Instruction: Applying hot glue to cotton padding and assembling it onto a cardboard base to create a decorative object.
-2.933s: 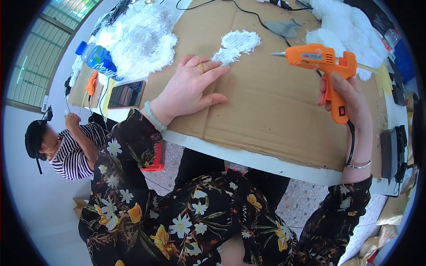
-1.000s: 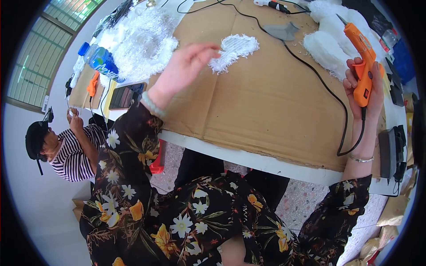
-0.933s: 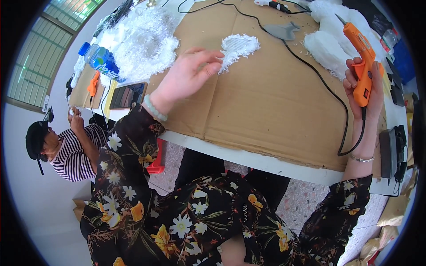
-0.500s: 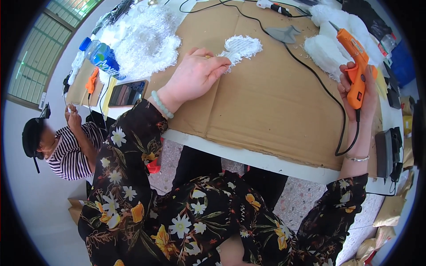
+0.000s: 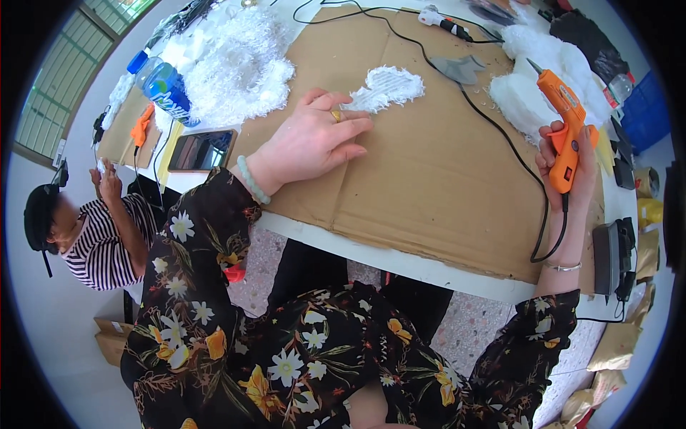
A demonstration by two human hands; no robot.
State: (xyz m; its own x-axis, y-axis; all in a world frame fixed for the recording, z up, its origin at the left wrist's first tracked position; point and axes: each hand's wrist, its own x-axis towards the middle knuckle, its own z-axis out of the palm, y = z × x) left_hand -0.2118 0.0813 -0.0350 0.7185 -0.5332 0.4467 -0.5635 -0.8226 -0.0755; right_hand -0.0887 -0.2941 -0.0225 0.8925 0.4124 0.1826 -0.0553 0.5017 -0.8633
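Note:
A small white piece of shaggy fabric (image 5: 391,89) lies with its backing up on the cardboard sheet (image 5: 429,171). My left hand (image 5: 314,136) is open beside the near left edge of this piece, its fingers apart and holding nothing. Whether a fingertip touches the fabric I cannot tell. At the right, my right hand (image 5: 582,154) is closed around an orange glue gun (image 5: 562,104), its nozzle pointing up and away. A black cord runs from the handle's lower end. A grey cloth piece (image 5: 459,69) lies beyond the cord, right of the white fabric.
White shaggy material (image 5: 239,68), a blue-capped bottle (image 5: 163,87) and a phone (image 5: 202,151) lie at the left. White stuffing (image 5: 525,93) and a white-and-black tool (image 5: 444,24) are at the far right. A person in stripes (image 5: 107,236) sits left, near another orange glue gun (image 5: 142,127).
My left hand has let go of the white shaggy fabric, and its fingers have spread. The fabric now lies flatter. My right hand still holds the glue gun, slightly lower in view.

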